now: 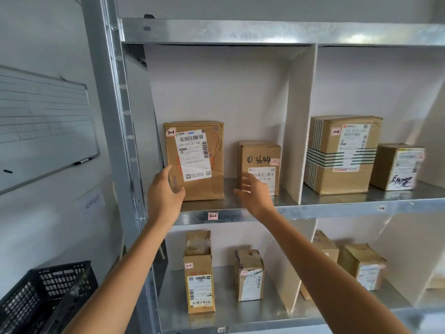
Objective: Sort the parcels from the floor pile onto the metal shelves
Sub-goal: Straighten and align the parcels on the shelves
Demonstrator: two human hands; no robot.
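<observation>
On the upper shelf [192, 216], in its left compartment, a tall parcel [195, 160] stands upright near the left end, set a little back from the front edge. A smaller parcel [260, 160] marked 3644 stands to its right, close to the white divider [298, 131]. We see a bare strip of metal between the two boxes and open room above both, up to the next shelf.

The left hand [165, 191] is raised before the tall parcel's lower left corner, fingers straight and loosely spread, thumb across the box's front face. We cannot tell whether it touches. The right hand [252, 192] hovers before the smaller parcel's lower left part, fingers spread and blurred, holding nothing. The wrists cross the shelf's front edge on either side of the pink label [212, 216].

Beyond the divider, a striped parcel [342, 155] and a small box [397, 167] stand side by side. On the lower shelf [228, 317], a narrow box [198, 278] and a taped box [249, 276] stand apart, with bare metal between them. A black crate [48, 292] sits left of the steel post [115, 116].
</observation>
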